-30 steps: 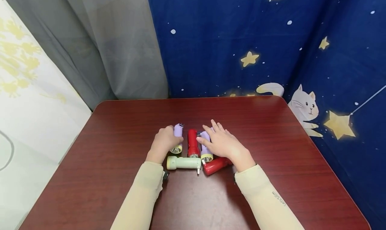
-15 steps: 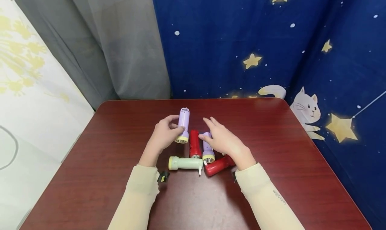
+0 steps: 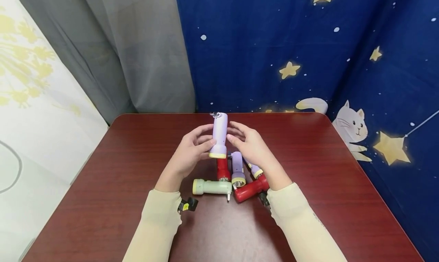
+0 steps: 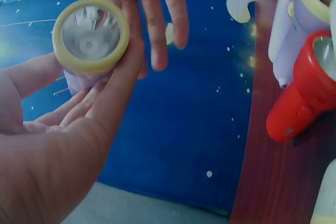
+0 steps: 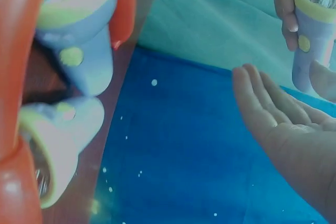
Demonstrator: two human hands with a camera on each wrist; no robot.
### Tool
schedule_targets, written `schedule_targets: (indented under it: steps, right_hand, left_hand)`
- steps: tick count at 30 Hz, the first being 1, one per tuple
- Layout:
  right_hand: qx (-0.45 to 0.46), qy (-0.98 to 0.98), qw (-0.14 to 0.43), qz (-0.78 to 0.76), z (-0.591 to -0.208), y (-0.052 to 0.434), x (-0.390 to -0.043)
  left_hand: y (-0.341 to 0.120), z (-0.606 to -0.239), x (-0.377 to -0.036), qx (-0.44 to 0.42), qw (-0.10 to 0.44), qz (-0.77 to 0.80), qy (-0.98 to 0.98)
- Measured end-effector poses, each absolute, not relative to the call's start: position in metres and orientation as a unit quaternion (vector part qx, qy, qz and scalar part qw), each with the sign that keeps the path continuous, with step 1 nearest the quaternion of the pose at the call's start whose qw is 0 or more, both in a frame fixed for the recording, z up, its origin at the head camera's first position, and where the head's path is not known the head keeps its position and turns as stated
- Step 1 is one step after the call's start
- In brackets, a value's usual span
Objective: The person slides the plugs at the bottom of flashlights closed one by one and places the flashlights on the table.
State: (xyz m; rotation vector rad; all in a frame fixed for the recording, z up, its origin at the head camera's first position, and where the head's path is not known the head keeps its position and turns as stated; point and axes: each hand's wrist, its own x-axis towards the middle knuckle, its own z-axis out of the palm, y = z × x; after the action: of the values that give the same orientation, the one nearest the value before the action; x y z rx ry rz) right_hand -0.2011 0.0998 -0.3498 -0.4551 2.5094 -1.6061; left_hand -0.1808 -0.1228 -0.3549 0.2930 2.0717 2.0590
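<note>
While both cream sleeves come in from the near edge, a small black clip-like item [image 3: 188, 204] lies on the dark red-brown wooden surface [image 3: 103, 201] just by the left sleeve; detail too small to read.

Next out, a cluster of plastic torches lies on the surface: a pale green torch with yellow head [image 3: 210, 186] lies crosswise, head to the left. A red torch [image 3: 250, 188] lies angled just right of it, under the right wrist. Behind them, a second red torch [image 3: 223, 169] and a lilac torch with yellow lens ring [image 3: 237, 171] lie side by side, lens ends toward the person. Another lilac torch [image 3: 255, 171] is mostly hidden by the right hand.

Above the cluster, the left hand [image 3: 190, 153] holds a raised lilac plastic torch with yellow lens ring [image 3: 219, 135] clear of the surface, roughly upright, lens end down, plug prongs on top. Left fingers [image 4: 110, 98] are curled round the body just behind the lens ring. The right hand [image 3: 252, 147] is just beside the torch, fingers [image 5: 257, 103] straight and relaxed; whether they touch it I cannot tell.

Beyond the surface: grey curtain [image 3: 137, 56] on the left, dark blue star-and-cat print cloth [image 3: 291, 44] on the right.
</note>
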Motion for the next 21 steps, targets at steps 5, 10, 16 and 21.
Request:
schedule_targets:
  steps: [5, 10, 16, 21]
  right_hand:
    - [-0.140, 0.775, 0.092, -0.609, -0.349, 0.102, -0.204]
    - [-0.134, 0.744, 0.088, -0.649, -0.351, 0.102, -0.203]
    - [-0.127, 0.746, 0.071, -0.649, -0.350, 0.099, -0.200]
    - [-0.150, 0.776, 0.026, -0.612, -0.350, 0.097, -0.195]
  left_hand:
    - [-0.120, -0.355, -0.181, 0.131, 0.145, 0.692, 0.695]
    - [-0.113, -0.355, -0.181, 0.134, 0.158, 0.662, 0.720]
    - [-0.104, -0.351, -0.181, 0.132, 0.108, 0.557, 0.813]
    - [-0.099, -0.346, -0.179, 0.139, 0.067, 0.471, 0.869]
